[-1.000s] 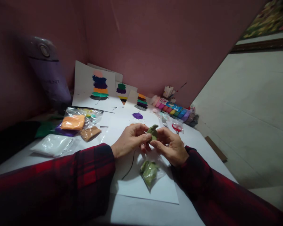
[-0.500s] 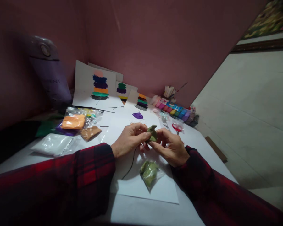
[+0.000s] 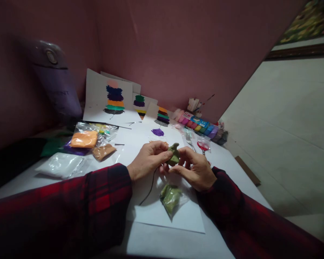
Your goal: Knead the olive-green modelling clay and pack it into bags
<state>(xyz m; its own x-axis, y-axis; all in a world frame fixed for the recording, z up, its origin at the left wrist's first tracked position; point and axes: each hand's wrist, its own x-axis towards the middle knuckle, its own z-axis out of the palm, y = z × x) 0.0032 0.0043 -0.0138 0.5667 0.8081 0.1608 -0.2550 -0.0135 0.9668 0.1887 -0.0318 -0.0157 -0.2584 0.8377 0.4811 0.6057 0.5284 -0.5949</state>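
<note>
A small lump of olive-green modelling clay (image 3: 174, 155) is held above the white paper (image 3: 148, 215). My left hand (image 3: 149, 160) pinches its left side between thumb and fingers. On the right side, my right hand (image 3: 196, 168) has its fingers closed on the same clay, with the thumb tip just below it. Nearer to me lies a clear bag of olive-green clay (image 3: 171, 199). A thin dark line (image 3: 152, 187) runs down the paper from beneath my left hand. Past my fingers, a purple textured patch (image 3: 158, 132) shows on the paper.
At left lie an orange clay pack (image 3: 84, 139), a brown pack (image 3: 104, 152) and a white pack (image 3: 59, 165). A purple bottle (image 3: 56, 86) stands behind them. Striped colour sheets (image 3: 97, 93) lean on the wall. To the right are a fork (image 3: 189, 138), red-handled scissors (image 3: 203, 145) and multicoloured clay packs (image 3: 198, 124).
My right thumb has shifted slightly down and away from the clay's lower edge. The lump is tilted a little differently; my left hand keeps its place.
</note>
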